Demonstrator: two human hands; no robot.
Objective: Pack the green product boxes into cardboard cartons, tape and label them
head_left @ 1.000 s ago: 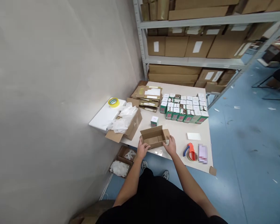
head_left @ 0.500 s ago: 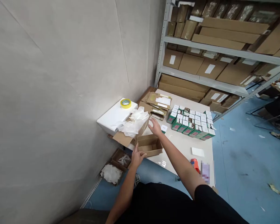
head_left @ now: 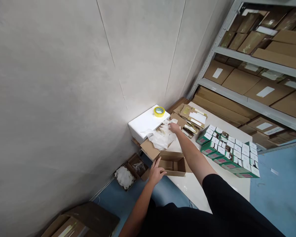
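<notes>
A small open cardboard box (head_left: 172, 173) stands at the table's near edge, its flaps apart and nothing seen inside. My left hand (head_left: 157, 171) grips its left end, with fingers along the wall and thumb toward the front side. Beyond it, my right hand (head_left: 173, 127) is closed on crumpled white packing paper (head_left: 160, 140), its fingertips partly hidden in the folds. This paper heaps over another open carton, whose cardboard flap (head_left: 149, 149) sticks out toward the left.
A yellow tape roll (head_left: 159, 112) lies on a white foam box (head_left: 144, 124) by the wall. Flattened cartons (head_left: 193, 116) and rows of green-and-white boxes (head_left: 229, 151) occupy the table (head_left: 185, 189). Shelves (head_left: 251, 95) hold cartons behind. Boxes with white paper (head_left: 124, 177) sit on the floor.
My right hand has moved from above the small box to the white paper and closed on it. My left hand stays at the box. The view has swung left.
</notes>
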